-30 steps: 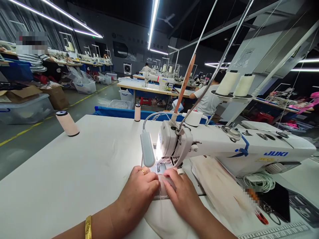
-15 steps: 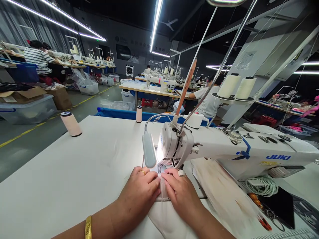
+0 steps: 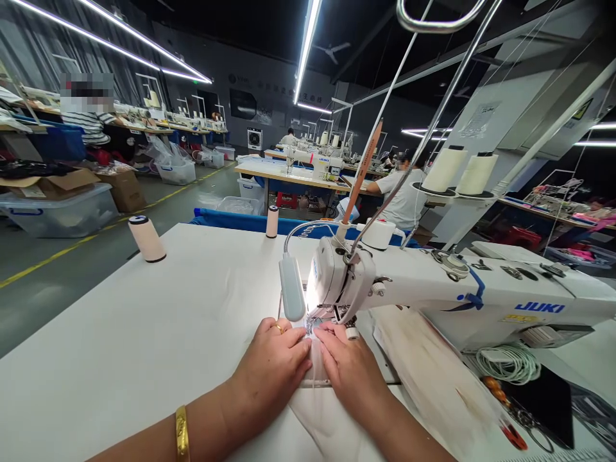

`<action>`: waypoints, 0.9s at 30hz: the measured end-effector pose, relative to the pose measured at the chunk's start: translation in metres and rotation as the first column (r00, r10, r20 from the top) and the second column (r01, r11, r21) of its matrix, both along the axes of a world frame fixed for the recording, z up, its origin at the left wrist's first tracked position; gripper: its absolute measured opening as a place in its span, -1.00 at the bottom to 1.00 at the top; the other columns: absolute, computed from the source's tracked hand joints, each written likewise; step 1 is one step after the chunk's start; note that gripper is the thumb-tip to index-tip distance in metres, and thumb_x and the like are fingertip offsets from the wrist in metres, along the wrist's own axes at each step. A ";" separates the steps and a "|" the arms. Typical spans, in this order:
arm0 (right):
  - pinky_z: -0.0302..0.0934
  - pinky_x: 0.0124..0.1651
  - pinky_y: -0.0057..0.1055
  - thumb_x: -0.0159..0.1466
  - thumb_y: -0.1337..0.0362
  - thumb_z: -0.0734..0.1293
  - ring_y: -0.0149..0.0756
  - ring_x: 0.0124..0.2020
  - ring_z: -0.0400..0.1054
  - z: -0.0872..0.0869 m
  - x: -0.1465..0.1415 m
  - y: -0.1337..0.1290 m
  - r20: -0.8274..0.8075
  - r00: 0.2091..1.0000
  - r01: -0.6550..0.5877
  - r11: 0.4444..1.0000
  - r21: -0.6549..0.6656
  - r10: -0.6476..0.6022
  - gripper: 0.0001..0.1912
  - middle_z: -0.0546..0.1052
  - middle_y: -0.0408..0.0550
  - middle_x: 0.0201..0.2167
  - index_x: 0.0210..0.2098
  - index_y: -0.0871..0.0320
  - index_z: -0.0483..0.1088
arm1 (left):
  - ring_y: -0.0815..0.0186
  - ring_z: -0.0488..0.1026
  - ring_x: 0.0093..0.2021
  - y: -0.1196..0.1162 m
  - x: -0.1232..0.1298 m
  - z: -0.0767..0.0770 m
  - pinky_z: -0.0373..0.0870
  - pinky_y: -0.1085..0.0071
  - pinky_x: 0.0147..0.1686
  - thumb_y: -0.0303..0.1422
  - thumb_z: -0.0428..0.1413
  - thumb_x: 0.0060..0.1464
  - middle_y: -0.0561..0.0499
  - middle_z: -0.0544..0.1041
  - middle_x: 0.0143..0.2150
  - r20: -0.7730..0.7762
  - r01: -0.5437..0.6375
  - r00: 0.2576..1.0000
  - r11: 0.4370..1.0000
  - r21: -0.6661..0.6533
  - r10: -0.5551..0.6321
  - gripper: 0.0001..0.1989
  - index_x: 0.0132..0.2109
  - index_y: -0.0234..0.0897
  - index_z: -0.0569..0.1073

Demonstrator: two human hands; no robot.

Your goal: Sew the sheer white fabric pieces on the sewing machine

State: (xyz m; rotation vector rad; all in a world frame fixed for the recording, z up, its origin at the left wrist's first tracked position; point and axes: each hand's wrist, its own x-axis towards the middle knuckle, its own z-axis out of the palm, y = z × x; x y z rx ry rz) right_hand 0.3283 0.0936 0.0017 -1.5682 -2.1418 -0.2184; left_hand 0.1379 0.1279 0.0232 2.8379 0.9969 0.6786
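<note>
A sheer white fabric (image 3: 320,414) runs under the needle area of a white sewing machine (image 3: 418,273) and hangs toward me over the table edge. My left hand (image 3: 274,366), with a gold ring and bracelet, lies left of the presser foot (image 3: 310,327), its fingers closed on the fabric. On the other side, my right hand (image 3: 353,372) has its fingers bent and pressed onto the same fabric. Both sets of fingertips are close to the foot, almost meeting. The part of the fabric beneath my fingers is hidden. A lit lamp (image 3: 292,289) hangs just above my left fingers.
Two pale pink thread cones (image 3: 147,239) stand on the white table (image 3: 192,314). Right of the machine bed are a pale cloth bundle (image 3: 433,372), a coiled white cable (image 3: 507,364) and red-handled scissors (image 3: 514,436). A pencil (image 3: 364,173) stands upright on the machine head. Co-workers sit farther back.
The whole view has shifted slightly to the right. My hands keep nearly the same place and hold on the fabric beside the presser foot.
</note>
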 end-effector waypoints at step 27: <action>0.26 -0.23 -0.41 0.47 0.26 0.16 -0.29 -0.31 0.40 0.034 -0.005 -0.018 -0.465 0.862 -0.160 0.979 0.128 0.202 -0.76 0.54 -0.16 -0.36 -0.26 0.04 0.43 | 0.23 0.26 -0.33 0.012 0.006 0.009 0.21 0.31 -0.32 -0.56 -0.04 -0.05 0.03 0.32 -0.37 0.257 0.040 0.965 0.934 -0.354 0.056 -0.83 -0.39 -0.19 0.15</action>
